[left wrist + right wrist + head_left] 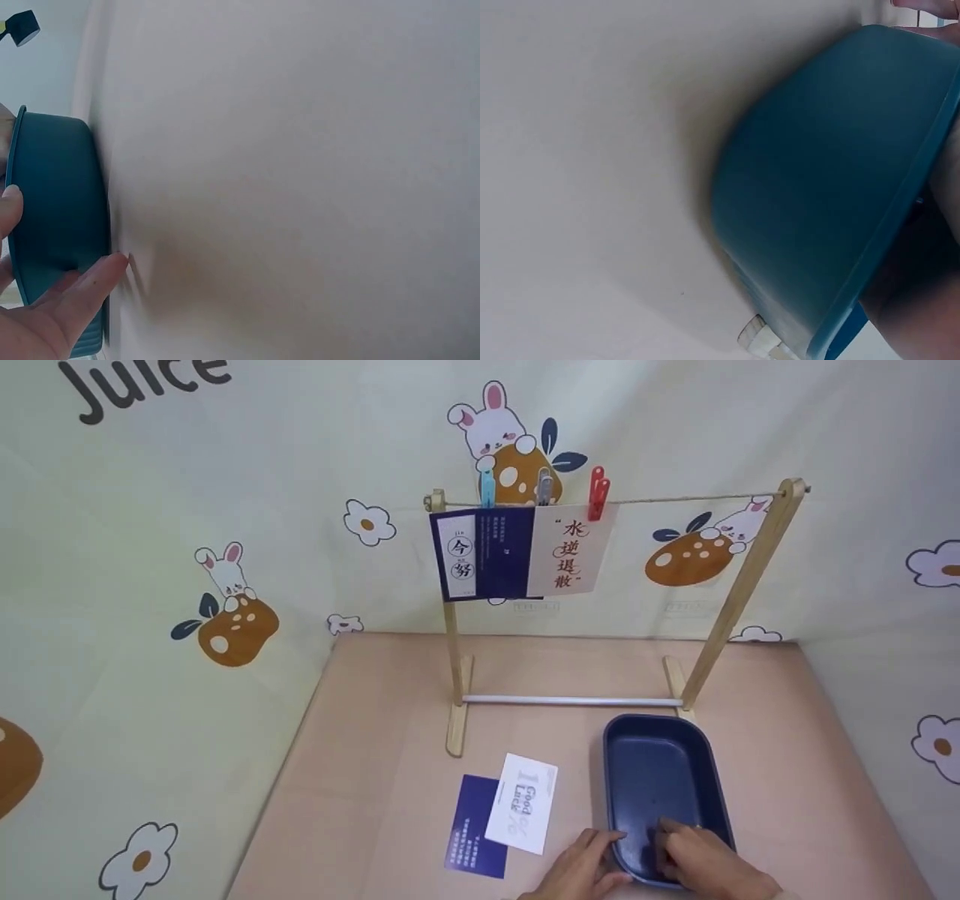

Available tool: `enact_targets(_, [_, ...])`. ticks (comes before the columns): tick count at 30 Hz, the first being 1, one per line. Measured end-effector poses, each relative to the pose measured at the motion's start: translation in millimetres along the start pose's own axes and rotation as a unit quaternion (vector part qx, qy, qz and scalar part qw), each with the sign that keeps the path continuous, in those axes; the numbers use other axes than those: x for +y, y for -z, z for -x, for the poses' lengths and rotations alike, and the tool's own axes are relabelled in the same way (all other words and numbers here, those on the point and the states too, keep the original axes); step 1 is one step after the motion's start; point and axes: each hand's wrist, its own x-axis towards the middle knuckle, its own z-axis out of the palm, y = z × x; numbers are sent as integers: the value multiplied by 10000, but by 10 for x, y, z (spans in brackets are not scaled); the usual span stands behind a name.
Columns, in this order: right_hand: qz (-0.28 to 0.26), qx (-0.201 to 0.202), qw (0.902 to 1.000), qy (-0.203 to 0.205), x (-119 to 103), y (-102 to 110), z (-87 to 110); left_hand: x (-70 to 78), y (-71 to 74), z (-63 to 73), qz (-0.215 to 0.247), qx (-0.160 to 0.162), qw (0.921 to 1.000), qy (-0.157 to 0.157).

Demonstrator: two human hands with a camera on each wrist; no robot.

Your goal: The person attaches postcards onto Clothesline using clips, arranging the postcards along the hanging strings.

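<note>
A deep dark-blue plastic tray (652, 787) rests on the table; it looks teal in the wrist views. My left hand (577, 864) holds its near left rim, and the left wrist view shows a finger (94, 285) against the outer wall. Inside the near end of the tray is my right hand (694, 851), fingers bent down toward the bottom. Whatever is under those fingertips is hidden. Left of the tray lie a white "Good Luck" card (523, 802) and a dark-blue card (474, 832), the white one partly overlapping the blue.
Behind stands a wooden frame (731, 600) with a string (690, 499) across its top. A light-blue clothespin (487, 489), a grey one (544, 489) and a red one (598, 495) sit on the string above hanging cards (506, 555). A printed cloth (300, 457) encloses the table.
</note>
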Motion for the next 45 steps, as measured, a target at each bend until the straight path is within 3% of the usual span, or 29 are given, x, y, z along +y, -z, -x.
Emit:
enact_targets(8, [47, 45, 9999, 123, -7, 9, -30, -17, 1, 47, 796, 46, 9964, 282])
enact_targets(13, [237, 156, 9996, 46, -33, 2, -58, -11, 41, 38, 970, 43, 9945, 397])
enact_targets(23, [335, 904, 9953, 100, -102, 65, -99, -57, 204, 28, 877, 464, 9938, 498])
enact_targets(29, [612, 1756, 9822, 276, -155, 89, -143, -178, 380, 21, 258, 974, 9946, 264])
enact_targets(32, [528, 2074, 9765, 256, -190, 99, -165, -242, 458, 27, 57, 1144, 9930, 294])
enact_targets(38, [225, 2754, 9603, 373, -272, 142, -219, -319, 600, -11, -73, 1446, 9852, 914])
enact_targets(45, [254, 3400, 9386, 530, -385, 243, -314, -371, 716, -80, -240, 1830, 9658, 1818])
